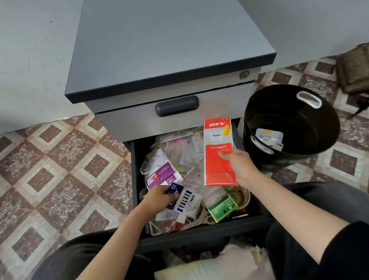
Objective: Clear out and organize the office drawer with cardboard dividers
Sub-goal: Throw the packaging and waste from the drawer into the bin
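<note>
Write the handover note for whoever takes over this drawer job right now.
Right hand holds the red stationery packet above the open drawer.
Left hand grips a blue packet inside the drawer.
Black bin stands right of the drawer, with some packaging in it.
Done: clearing has begun.
Left: the drawer is full of clutter, including a purple packet and a green box. No cardboard dividers are in view.

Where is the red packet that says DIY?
In the head view, the red packet is held up in the right hand, over the right side of the open drawer, just left of the black bin.
</note>
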{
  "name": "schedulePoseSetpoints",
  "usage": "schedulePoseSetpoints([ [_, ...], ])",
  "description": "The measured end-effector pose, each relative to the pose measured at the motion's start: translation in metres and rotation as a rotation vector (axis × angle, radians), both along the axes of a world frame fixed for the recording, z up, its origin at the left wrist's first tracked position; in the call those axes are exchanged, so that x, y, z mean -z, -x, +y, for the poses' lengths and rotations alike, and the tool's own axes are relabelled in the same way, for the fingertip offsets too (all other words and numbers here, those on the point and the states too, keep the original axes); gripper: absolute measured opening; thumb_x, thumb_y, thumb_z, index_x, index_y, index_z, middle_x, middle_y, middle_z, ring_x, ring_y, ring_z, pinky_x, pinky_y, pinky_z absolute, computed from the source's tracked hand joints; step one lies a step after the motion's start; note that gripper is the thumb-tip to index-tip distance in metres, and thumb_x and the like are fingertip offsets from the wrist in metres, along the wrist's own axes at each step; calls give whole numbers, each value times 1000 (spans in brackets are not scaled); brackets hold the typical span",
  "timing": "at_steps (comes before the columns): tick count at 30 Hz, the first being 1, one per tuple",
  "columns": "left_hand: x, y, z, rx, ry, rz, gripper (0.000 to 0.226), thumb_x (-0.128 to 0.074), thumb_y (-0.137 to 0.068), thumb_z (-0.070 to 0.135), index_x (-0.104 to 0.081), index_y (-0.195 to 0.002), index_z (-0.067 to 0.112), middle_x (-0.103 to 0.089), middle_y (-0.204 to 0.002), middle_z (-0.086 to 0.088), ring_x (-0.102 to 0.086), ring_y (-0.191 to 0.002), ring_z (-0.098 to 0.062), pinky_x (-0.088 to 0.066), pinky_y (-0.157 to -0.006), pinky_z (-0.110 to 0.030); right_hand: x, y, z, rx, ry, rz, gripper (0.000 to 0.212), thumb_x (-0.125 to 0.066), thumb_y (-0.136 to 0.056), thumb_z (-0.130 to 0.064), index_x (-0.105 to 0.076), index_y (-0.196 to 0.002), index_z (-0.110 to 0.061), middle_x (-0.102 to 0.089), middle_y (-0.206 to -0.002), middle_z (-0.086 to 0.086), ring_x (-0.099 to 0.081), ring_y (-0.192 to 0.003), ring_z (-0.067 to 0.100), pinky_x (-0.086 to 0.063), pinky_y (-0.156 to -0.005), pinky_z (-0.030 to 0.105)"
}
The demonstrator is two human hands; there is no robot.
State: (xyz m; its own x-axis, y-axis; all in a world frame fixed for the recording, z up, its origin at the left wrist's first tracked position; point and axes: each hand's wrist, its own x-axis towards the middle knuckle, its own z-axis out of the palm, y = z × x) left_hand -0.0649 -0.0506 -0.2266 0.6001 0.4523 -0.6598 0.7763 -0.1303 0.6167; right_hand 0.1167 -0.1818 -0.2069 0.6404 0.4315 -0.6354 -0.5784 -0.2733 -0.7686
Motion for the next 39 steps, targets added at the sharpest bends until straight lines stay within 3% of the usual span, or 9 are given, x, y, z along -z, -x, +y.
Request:
schedulePoseSetpoints([
  [7,4,-1,-7,-39,4,16,9,-54,-94,11,-60,-91,6,-65,-90,-8,-60,-81,-20,-48,-73,-26,-2,1,-13,20,-42,81,15,-56,-93,-12,-58,-108,-12,-64,-110,13,-61,-104,32,-50,-89,48],
  [12,7,-3,-4,-97,-14,55,10,-52,-94,12,-59,-93,5,-65,-92,-10,-61,-85,-24,-47,-78,-35,0,1,-19,-13,-68,123,11,-56,-93,-12,-60,-103,-15,-65,-109,13,-62,-103,32,-50,-89,48],
  [16,10,-9,-2,-271,71,-15,9,-53,-94,10,-61,-90,7,-66,-93,-12,-63,-80,-26,-50,-76,-37,4,8,-21,-139,-45,173,16,-56,-92,-10,-62,-107,-12,-67,-101,10,-63,-94,27,-52,-76,42],
  [20,14,-17,-4,-480,248,-78,16,-48,-95,5,-63,-89,4,-66,-101,-20,-62,-84,-30,-50,-86,-43,12,19,-20,-398,104,129,26,-61,-89,-8,-61,-114,-5,-68,-107,13,-64,-100,28,-50,-87,42],
  [22,14,-20,-7,-585,277,-103,20,-46,-97,14,-63,-89,7,-65,-106,-19,-61,-90,-30,-46,-92,-44,15,24,-20,-507,193,107,25,-62,-88,-7,-61,-112,-5,-67,-109,13,-64,-102,28,-50,-89,40],
  [25,13,-25,-13,-748,350,-171,35,-40,-99,38,-60,-88,13,-67,-90,-10,-63,-88,-29,-47,-92,-43,21,32,-19,-583,265,109,28,-63,-88,-8,-60,-115,-6,-67,-113,13,-64,-104,26,-49,-95,43],
  [28,14,-27,-17,-645,352,-160,37,-46,-94,47,-63,-92,14,-71,-92,-9,-67,-87,-29,-50,-90,-44,26,37,-17,-648,330,39,30,-64,-88,-17,-60,-117,-9,-67,-115,9,-64,-106,24,-50,-94,40],
  [34,22,-23,-27,-598,373,-183,16,-51,-96,22,-59,-102,9,-68,-103,-10,-63,-99,-29,-47,-96,-50,30,40,-10,-625,364,-17,44,-64,-86,-38,-55,-120,-11,-65,-117,8,-62,-109,24,-49,-94,42],
  [39,19,-19,-35,-561,427,-260,19,-44,-99,18,-53,-115,14,-67,-103,-1,-63,-91,-16,-49,-69,-28,32,42,-6,-578,373,-56,51,-55,-88,-49,-52,-124,-13,-63,-119,8,-60,-109,25,-48,-93,37],
])
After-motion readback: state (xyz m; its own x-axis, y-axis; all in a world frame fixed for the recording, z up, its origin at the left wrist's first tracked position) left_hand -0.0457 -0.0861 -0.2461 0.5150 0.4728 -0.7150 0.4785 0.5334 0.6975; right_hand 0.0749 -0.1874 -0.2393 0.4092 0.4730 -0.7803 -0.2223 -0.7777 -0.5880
